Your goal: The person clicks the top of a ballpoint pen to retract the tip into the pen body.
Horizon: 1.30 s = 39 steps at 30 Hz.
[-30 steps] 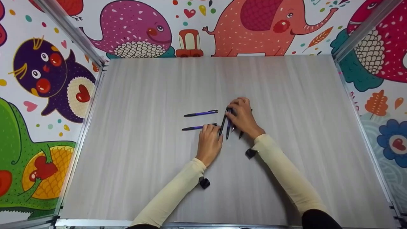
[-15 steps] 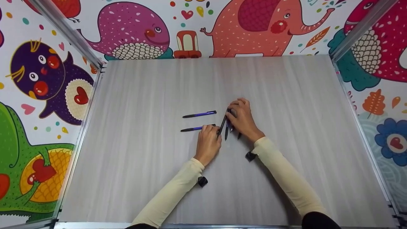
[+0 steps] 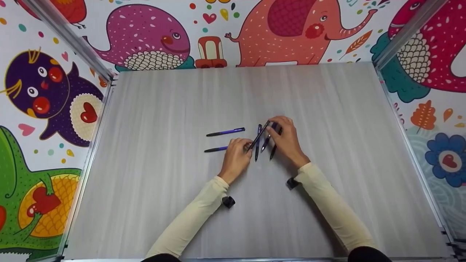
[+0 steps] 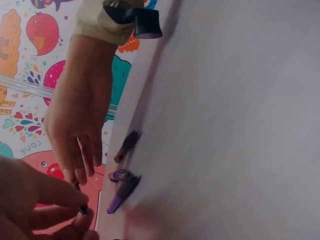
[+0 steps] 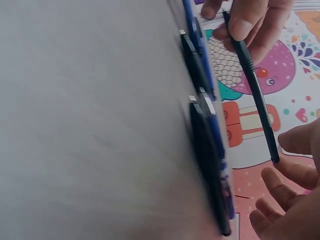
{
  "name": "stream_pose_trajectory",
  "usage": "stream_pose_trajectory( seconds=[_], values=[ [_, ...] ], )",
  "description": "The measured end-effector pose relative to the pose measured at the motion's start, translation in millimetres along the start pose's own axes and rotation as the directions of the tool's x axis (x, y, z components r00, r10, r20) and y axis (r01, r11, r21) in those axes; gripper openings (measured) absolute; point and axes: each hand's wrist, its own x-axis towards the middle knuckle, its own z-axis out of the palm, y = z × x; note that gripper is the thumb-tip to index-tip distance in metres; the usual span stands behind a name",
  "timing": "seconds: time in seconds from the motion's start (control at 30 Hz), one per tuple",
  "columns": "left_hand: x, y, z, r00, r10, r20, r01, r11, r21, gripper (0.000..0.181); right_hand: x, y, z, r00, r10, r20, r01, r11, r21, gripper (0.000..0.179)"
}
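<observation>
A dark pen (image 3: 259, 135) is held slantwise above the table between both hands. My left hand (image 3: 235, 158) pinches its lower end between thumb and fingers, as the right wrist view shows on the pen (image 5: 258, 100). At the opposite end, the thumb and index finger of my right hand (image 3: 289, 140) grip the pen's tip. Beneath the hands, a blue-and-black pen (image 3: 257, 151), a pen with a silvery tip (image 3: 265, 145) and a darker pen (image 3: 273, 152) lie on the table, the latter two partly hidden by the right hand.
Two blue pens lie left of the hands: the farther pen (image 3: 225, 132) is fully visible, while the left hand covers part of the nearer pen (image 3: 215, 149). Metal rails and cartoon-printed walls bound the wood-grain table (image 3: 164, 109).
The right hand has shifted right and toward the body, and the held pen has risen and tilted further. Pens beneath are more exposed. The head view has drifted slightly.
</observation>
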Motion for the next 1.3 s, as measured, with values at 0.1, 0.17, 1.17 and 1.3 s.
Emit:
stream_pose_trajectory(
  seconds=[0.1, 0.17, 1.17, 1.3],
  values=[
    [6.9, -2.5, 2.2, 0.999, -0.032, 0.011, 0.033, 0.996, -0.089, 0.025, -0.3, -5, -5, 0.999, -0.030, -0.028, 0.031, 0.999, 0.019, 0.025],
    [9.5, 3.4, -3.6, 0.998, -0.060, 0.026, 0.064, 0.984, -0.169, 0.024, 0.0, -9, -8, 0.997, -0.067, -0.040, 0.068, 0.998, 0.012, 0.026],
    [12.1, 60.5, -47.3, 0.863, -0.139, 0.486, 0.477, 0.542, -0.692, 0.031, -0.8, -61, -32, 0.981, -0.135, 0.136, 0.113, 0.981, 0.158, 0.038],
    [12.3, 60.9, -48.6, 0.829, -0.135, 0.543, 0.533, 0.484, -0.694, 0.026, -1.2, -63, -34, 0.980, -0.092, 0.175, 0.047, 0.969, 0.243, 0.039]
  ],
)
